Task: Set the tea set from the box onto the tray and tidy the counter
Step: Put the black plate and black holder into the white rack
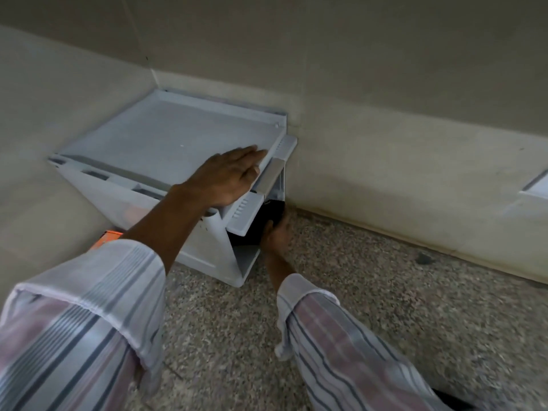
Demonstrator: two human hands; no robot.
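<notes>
Down on the speckled floor [370, 292], you are crouched at a white plastic box [166, 143] pushed into the corner where two pale walls [385, 84] meet. Your left hand [228, 179] lies flat and wide on the box lid [178, 134], fingers stretched toward its right edge, holding nothing; the palm covers part of the lid's rim and the grey latch [271, 176] beside it shows only partly. Your right hand [277, 235] reaches low at the box's right end, blurred and in shadow against a dark opening [255, 229] under the flap; you cannot tell whether its fingers are curled on something or loose, nor what the dark shape behind them is. The tea set itself is not visible: the lid is down over the box, and through the cloudy front wall only a faint orange-pink smear [133, 212] shows, too vague to name. An orange object [105, 237] pokes out at the box's lower left corner, mostly hidden by your left forearm and striped sleeve [89, 307]. Your right sleeve [341, 345] runs out of the bottom edge of the frame. At the far right a pale framed shape [536, 185] on the wall is cut off by the picture's edge.
</notes>
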